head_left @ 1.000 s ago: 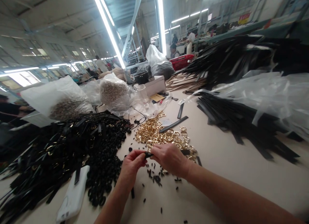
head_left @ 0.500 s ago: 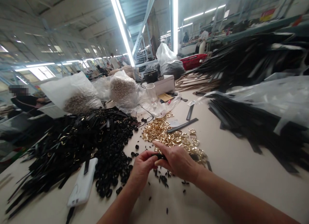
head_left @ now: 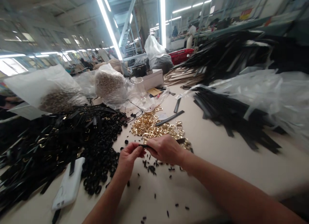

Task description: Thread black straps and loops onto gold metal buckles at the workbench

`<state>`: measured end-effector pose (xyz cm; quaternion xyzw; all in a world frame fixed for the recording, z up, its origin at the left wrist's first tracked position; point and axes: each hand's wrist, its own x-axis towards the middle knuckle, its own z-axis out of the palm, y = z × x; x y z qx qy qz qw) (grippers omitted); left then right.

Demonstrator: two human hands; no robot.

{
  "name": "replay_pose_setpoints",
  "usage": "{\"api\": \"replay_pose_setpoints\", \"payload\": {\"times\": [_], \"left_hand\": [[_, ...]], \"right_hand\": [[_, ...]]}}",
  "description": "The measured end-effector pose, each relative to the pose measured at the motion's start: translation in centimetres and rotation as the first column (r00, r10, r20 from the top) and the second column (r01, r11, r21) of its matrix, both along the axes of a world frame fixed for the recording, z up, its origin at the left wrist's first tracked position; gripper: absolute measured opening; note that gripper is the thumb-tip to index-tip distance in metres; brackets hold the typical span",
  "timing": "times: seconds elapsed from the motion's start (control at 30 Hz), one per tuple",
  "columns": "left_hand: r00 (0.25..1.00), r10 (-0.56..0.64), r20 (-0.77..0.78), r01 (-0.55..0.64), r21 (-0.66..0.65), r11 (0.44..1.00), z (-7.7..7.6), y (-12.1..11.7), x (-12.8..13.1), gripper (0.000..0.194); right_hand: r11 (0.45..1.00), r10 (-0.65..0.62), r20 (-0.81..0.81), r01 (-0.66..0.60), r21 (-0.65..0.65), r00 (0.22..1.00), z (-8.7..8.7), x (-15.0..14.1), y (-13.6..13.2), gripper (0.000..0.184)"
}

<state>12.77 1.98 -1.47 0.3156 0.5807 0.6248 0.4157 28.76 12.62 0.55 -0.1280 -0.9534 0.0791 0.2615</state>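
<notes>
1. Head view: a thin black strap piece (head_left: 144,146) is pinched between both hands just above the worktable (head_left: 217,159), long axis running left to right.
2. Left hand (head_left: 129,156) pinches its left end; right hand (head_left: 165,149) closes over the other, knuckles up.
3. The gold buckle pile (head_left: 151,125) sits just beyond, nearer the right hand; black rings (head_left: 101,153) lie left.

We see a thin black strap (head_left: 144,146), its short visible part lying level just above the table, near the centre, pinched at both ends; the far end, rightwards, is hidden. Gold buckles (head_left: 154,127) lie heaped just beyond.
</notes>
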Motion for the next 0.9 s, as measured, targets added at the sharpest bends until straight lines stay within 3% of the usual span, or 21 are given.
{"api": "replay_pose_setpoints", "payload": {"times": [0.17,0.47,0.57,0.67,0.9], "left_hand": [[0.996,0.054,-0.071,-0.055,-0.002,0.999,0.2,-0.1,-0.6,0.033],[0.938,0.187,-0.293,-0.181,0.049,0.982,1.7,-1.0,-3.1,0.034],[0.855,0.177,-0.487,-0.183,0.036,0.982,2.1,-1.4,-4.3,0.030],[0.723,0.081,-0.686,-0.122,-0.012,0.992,2.5,-1.3,-5.3,0.024],[0.540,-0.145,-0.829,0.152,-0.074,0.986,2.1,0.4,-4.4,0.018]], "right_hand": [[0.997,-0.040,0.057,0.036,0.067,0.998,0.7,0.3,0.7,0.016],[0.966,-0.251,-0.043,0.253,0.058,0.967,-0.8,1.0,4.4,0.020],[0.954,-0.297,-0.041,0.298,0.029,0.954,-1.0,1.2,5.0,0.020],[0.947,-0.321,-0.029,0.321,0.018,0.947,-1.3,1.2,5.3,0.019],[0.956,-0.294,-0.029,0.295,0.008,0.955,-1.5,1.1,5.4,0.020]]}}
